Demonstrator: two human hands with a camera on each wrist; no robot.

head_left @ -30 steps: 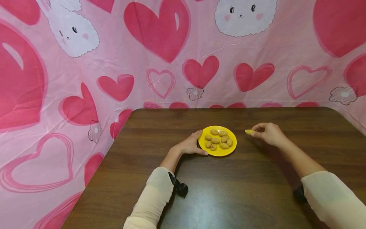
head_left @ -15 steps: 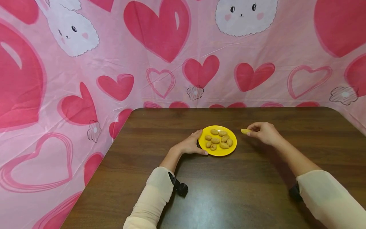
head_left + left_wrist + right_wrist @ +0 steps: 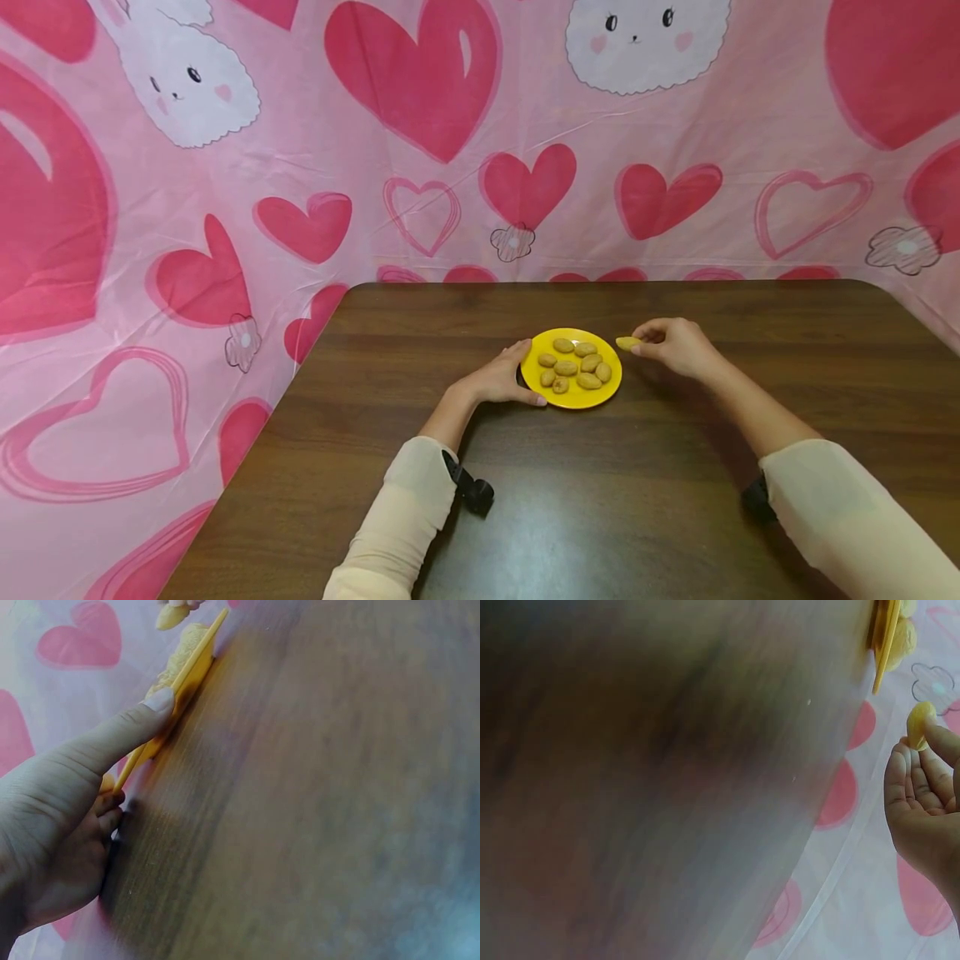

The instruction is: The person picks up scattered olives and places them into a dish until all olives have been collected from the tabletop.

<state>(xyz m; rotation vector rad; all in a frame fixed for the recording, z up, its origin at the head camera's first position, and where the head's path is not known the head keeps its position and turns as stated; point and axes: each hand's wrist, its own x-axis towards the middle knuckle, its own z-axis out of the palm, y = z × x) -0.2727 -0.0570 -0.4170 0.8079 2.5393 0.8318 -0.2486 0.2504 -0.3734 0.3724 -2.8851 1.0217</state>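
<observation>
On the brown table stands a round yellow plate with several small oval yellow-brown pieces spread over it. My left hand holds the plate's left side, thumb at the near rim and fingers around the far left edge. In the left wrist view the thumb lies against the plate's edge. Between thumb and fingertips my right hand pinches another oval piece, raised just off the plate's right rim. The right wrist view shows this yellow piece at the fingertips, its kind unclear.
The wooden table extends toward the front and to both sides. Behind it and at the left hangs a pink cloth printed with hearts and white rabbit faces. A black wrist camera sits under the left forearm.
My right hand has moved left with the pinched oval piece, from well right of the plate to right beside its rim. The left hand and the plate have stayed in place.
</observation>
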